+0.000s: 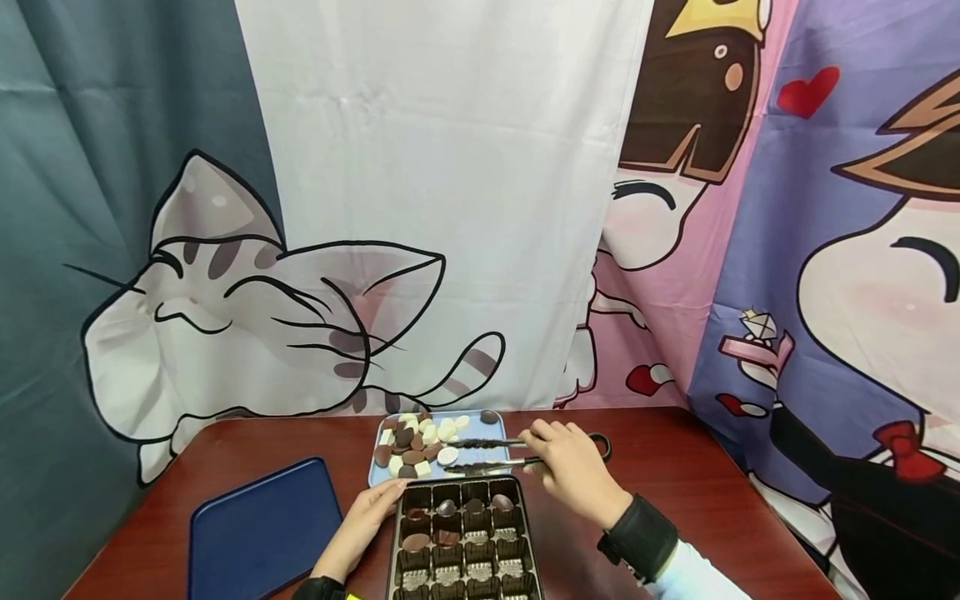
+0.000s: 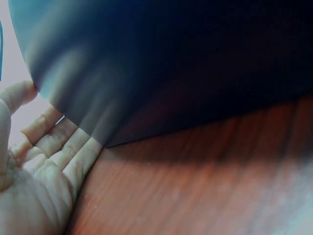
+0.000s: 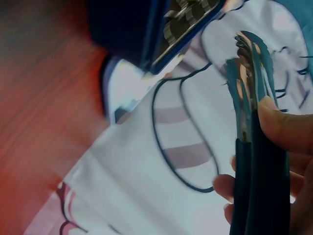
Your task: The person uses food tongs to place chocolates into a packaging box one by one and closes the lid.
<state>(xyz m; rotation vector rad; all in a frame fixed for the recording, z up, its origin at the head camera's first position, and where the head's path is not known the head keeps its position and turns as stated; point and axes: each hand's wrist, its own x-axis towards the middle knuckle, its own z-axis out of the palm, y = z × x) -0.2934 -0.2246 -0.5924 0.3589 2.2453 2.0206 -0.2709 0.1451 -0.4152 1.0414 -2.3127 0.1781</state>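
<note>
My left hand (image 1: 365, 523) holds the upper left corner of a black compartment tray (image 1: 393, 560). The left wrist view shows the thumb at the tray's edge and the fingers along its wall. Several brown and dark chocolates (image 1: 416, 542) sit in the upper compartments; lower ones show bare bottoms. My right hand (image 1: 573, 467) grips dark tongs (image 1: 504, 442) over a light blue tray (image 1: 491, 454). The tongs' arms stand apart, with a round white chocolate (image 1: 447, 456) near their tips. Whether the tips touch it I cannot tell. In the right wrist view, thumb and fingers wrap the tongs' handles (image 3: 266, 181).
Mixed white, brown and dark chocolates (image 1: 405, 437) lie on the light blue tray's left half. One dark chocolate (image 1: 489, 417) lies at its far right corner. A dark blue tray (image 1: 262, 529) lies left on the red-brown table (image 1: 675, 500). A printed curtain (image 1: 450, 167) hangs behind.
</note>
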